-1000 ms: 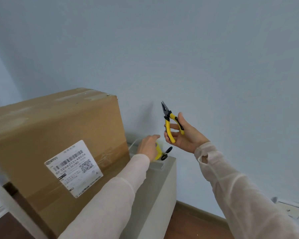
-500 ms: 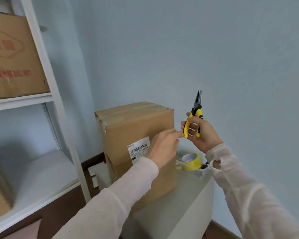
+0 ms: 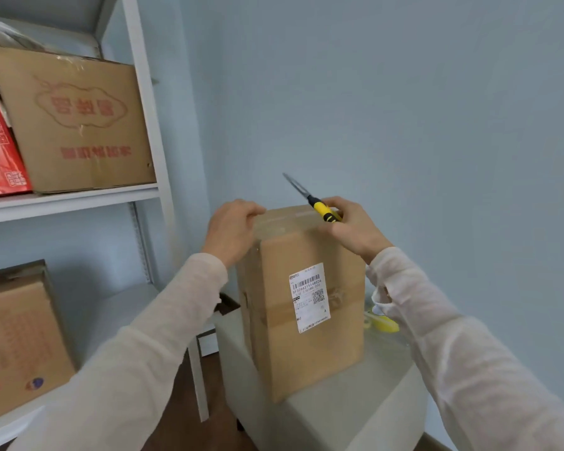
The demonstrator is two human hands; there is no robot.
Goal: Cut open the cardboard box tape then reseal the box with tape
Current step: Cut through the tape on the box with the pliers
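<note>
1. A person's left hand curls its fingers over the top left edge of a tall brown cardboard box, so its grip is closed on the box. The box stands upright on a pale grey surface beside a white metal shelf.
2. The right hand has its grip closed round the handles of yellow-handled pliers. The steel nose points up and to the left above the box's top right edge.
3. The change within a second: the left hand leaves the yellow tape roll and rises to the lid, while the pliers come in from well to the right of the box. Both hands now meet at the top, and the roll lies on the surface behind the right sleeve.
4. The clear tape strip across the top looks uncut. The move suggests the opening cut is about to begin, with the left hand bracing the box.
5. Resealing lies further off — the roll waits near the box.
</note>
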